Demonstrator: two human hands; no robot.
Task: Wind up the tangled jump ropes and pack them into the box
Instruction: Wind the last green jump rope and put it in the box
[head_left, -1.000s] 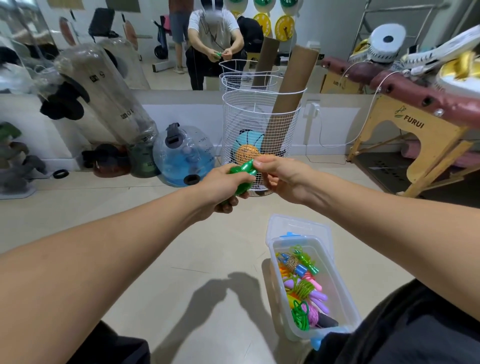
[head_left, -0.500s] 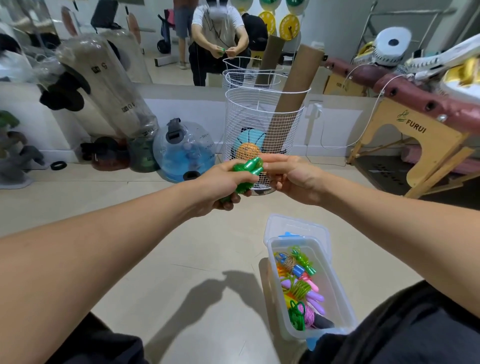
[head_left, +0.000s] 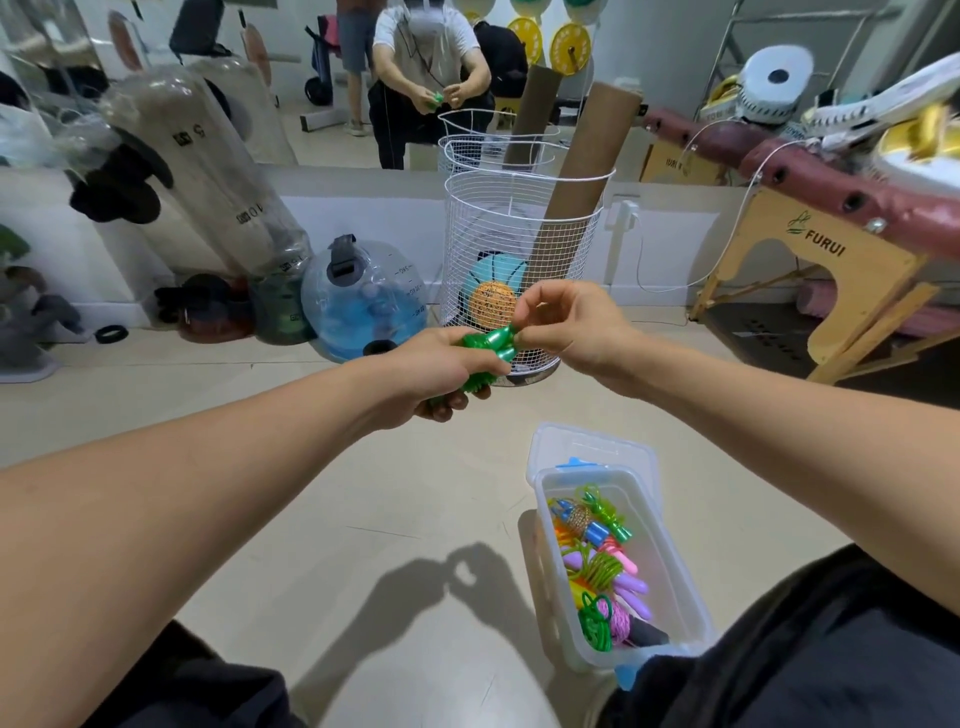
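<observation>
Green jump rope (head_left: 485, 349): held in both hands above the floor.
Left hand (head_left: 441, 366) fingers clamped round it; right hand (head_left: 566, 325) pinches its top. Box (head_left: 675, 561) lies below, holding wound ropes.

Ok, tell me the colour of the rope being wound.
Green jump rope, clearest in the head view.

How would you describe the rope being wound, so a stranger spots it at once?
Start at the white wire basket by the wall. Just before it, the left hand grips a green rope while the right hand pinches its end. It alone is held; the other ropes lie in the box.
</observation>
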